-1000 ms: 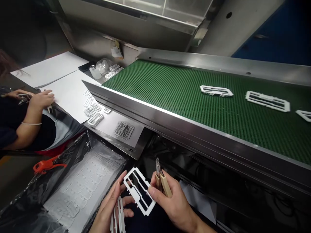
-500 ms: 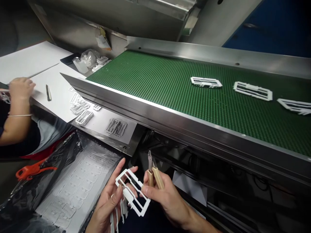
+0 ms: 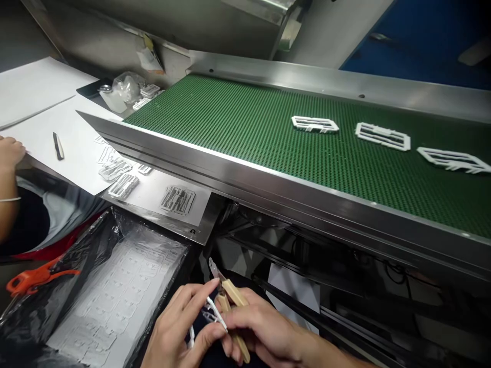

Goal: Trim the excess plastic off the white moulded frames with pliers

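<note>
Low in the view, my left hand [image 3: 178,324] is closed on a white plastic frame [image 3: 217,314], which is turned nearly edge-on. Part of another white piece shows under that palm. My right hand [image 3: 264,324] grips a pair of nippers [image 3: 235,292] with beige handles, their metal tips pointing up and left. The thumb of this hand also meets the frame's edge, and the frame's lower portion is hidden behind fingers.
Three white frames lie on the green conveyor belt [image 3: 230,122], bordered by a metal rail [image 3: 268,179]. Stacked frames [image 3: 178,200] rest on a side table. Flat white parts fill a black-lined box [image 3: 115,286] beside an orange-handled tool [image 3: 34,278]. A co-worker's hand [image 3: 9,153] is at far left.
The white frame has turned from face-on to nearly edge-on, and my hands have drawn closer together and lower. The co-worker's hand sits farther left. The whole view has shifted slightly.
</note>
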### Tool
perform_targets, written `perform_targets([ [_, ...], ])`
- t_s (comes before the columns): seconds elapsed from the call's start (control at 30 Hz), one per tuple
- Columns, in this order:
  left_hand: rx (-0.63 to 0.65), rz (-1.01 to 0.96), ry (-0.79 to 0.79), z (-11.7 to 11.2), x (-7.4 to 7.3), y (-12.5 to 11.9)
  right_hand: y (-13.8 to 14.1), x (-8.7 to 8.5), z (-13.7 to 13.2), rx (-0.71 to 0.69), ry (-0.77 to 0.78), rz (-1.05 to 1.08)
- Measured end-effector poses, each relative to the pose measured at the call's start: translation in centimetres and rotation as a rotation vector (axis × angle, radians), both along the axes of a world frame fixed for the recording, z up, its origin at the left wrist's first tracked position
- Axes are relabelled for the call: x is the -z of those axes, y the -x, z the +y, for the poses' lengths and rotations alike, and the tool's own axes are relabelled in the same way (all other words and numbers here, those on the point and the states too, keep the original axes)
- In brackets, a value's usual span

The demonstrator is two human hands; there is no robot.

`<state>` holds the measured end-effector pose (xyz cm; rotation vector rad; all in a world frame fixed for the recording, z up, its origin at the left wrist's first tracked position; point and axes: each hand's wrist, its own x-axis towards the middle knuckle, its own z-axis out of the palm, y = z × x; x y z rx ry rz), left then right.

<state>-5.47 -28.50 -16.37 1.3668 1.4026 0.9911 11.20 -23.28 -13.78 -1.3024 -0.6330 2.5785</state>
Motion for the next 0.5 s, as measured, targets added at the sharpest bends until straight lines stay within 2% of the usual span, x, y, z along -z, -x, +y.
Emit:
perform_targets([
  [0.07,0.014,-0.044,0.135,0.0,0.0,-0.1,-0.7,-0.5,0.2,-0.073,-0.212,-0.104],
  [0.17,-0.009,-0.016,0.308,-0.4,-0.2,-0.5,-1.6,-1.7,0.5,-0.045,-0.535,-0.310],
  [0.23,-0.031,0.004,0.366,-0.7,-0.4,-0.8,-1.8,-2.4,0.7,-0.130,-0.693,-0.389],
  [0.37,-0.006,0.005,0.389,-1.1,-0.6,-1.4,-1.6,-3.1,0.5,-0.420,-0.981,-0.389],
  [0.5,-0.005,-0.078,0.424,-1.6,-0.4,-1.7,-1.5,-2.6,0.3,-0.480,-1.218,-0.276],
])
